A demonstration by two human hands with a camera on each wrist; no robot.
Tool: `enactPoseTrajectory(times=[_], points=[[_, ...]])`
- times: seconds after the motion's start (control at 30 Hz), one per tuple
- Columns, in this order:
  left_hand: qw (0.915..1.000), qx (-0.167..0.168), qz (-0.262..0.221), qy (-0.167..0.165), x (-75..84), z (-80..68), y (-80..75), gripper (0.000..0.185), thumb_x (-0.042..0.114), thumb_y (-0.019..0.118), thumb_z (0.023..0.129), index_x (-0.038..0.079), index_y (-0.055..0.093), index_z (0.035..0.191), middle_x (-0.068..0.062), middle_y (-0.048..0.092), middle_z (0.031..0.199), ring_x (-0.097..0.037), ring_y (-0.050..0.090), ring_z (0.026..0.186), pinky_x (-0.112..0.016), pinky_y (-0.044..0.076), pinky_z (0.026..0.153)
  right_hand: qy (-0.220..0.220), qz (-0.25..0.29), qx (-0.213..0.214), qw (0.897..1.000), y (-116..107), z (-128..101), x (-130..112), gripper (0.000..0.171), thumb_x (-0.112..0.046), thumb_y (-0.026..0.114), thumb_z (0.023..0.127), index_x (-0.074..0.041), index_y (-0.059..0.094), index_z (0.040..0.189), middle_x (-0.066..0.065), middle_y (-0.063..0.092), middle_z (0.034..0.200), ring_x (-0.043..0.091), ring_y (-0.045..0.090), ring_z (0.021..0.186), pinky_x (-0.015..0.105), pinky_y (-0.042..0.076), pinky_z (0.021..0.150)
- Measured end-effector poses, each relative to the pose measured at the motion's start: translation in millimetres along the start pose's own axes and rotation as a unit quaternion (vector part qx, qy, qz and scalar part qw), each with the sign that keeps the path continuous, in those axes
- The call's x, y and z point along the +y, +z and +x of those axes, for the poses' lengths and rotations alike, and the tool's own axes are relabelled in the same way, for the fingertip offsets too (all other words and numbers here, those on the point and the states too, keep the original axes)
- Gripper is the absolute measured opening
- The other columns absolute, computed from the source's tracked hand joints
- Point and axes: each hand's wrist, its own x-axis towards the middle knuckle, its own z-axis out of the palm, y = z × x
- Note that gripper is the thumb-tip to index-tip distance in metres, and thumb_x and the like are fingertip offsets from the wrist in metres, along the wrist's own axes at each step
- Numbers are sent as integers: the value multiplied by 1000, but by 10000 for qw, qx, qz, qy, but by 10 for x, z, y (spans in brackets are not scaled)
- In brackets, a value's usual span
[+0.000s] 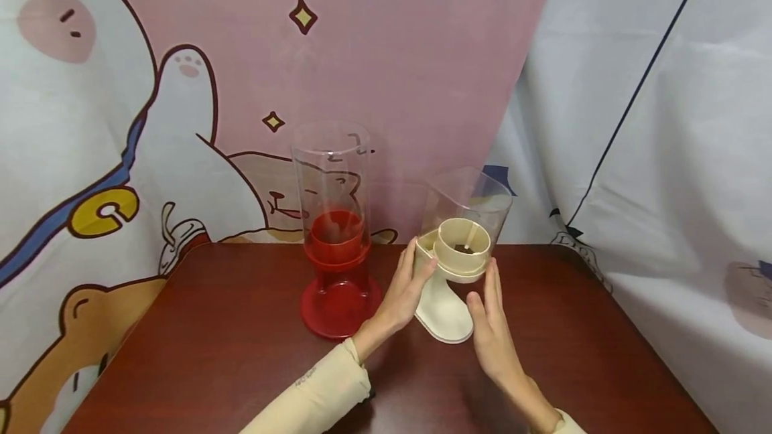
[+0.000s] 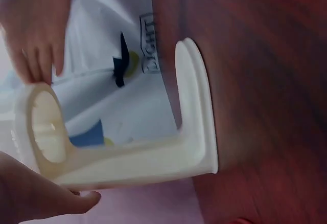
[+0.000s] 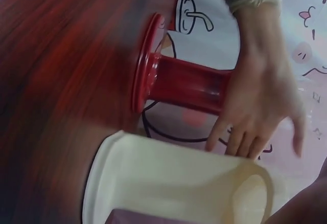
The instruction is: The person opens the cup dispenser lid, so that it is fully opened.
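Cream sleeves (image 1: 319, 387) are showing nearest. With fingers straight, our left hand (image 1: 403, 293) and right hand (image 1: 494, 337) are touching opposite sides of the cream stand (image 1: 443, 310), which is appearing just right of the red stand (image 1: 338, 313).

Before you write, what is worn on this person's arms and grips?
The left sleeve is cream, with a small dark marking; the right sleeve, also cream, shows only its end. The left grip and right grip wear no gloves. A dark thing by the left cuff is unclear.
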Motion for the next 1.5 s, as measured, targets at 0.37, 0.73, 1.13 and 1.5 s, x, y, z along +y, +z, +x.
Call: enactPoseTrajectory(times=[0.37, 0.73, 1.13, 1.5], points=[[9987, -479, -135, 73, 252, -496, 178, 78, 44, 51, 86, 27, 2, 144, 15, 6, 148, -7, 11, 136, -44, 14, 111, -157, 366, -10, 9992, -236, 219, 211, 51, -25, 23, 98, -27, -2, 143, -4, -1, 151, 15, -1, 138, 47, 0, 109], [9987, -12, -505, -53, 167, -343, 202, 69, 40, 47, 89, 25, 8, 144, 9, 9, 149, -11, 11, 137, -42, 15, 111, 210, 569, 317, 9977, -142, 82, 194, 52, -30, 23, 98, -22, 2, 144, 0, 3, 151, 16, 2, 138, 47, 2, 110], [9998, -18, -104, 164, 143, -290, 268, 81, 46, 54, 84, 29, 1, 144, 13, 2, 149, -7, 9, 137, -44, 15, 110, -20, 618, 264, 9977, -205, 251, 247, 50, -33, 22, 98, -23, 6, 144, 1, 7, 151, 17, 6, 138, 51, 4, 109], [9960, -824, 216, 285, -211, 358, 17, 108, 61, 69, 61, 41, -2, 140, 15, 4, 149, -11, 12, 137, -45, 18, 110, -532, 1884, -726, 9780, -306, 720, 478, 54, -36, 22, 97, -13, 10, 144, 14, 16, 146, 21, 17, 134, 18, 19, 105]])
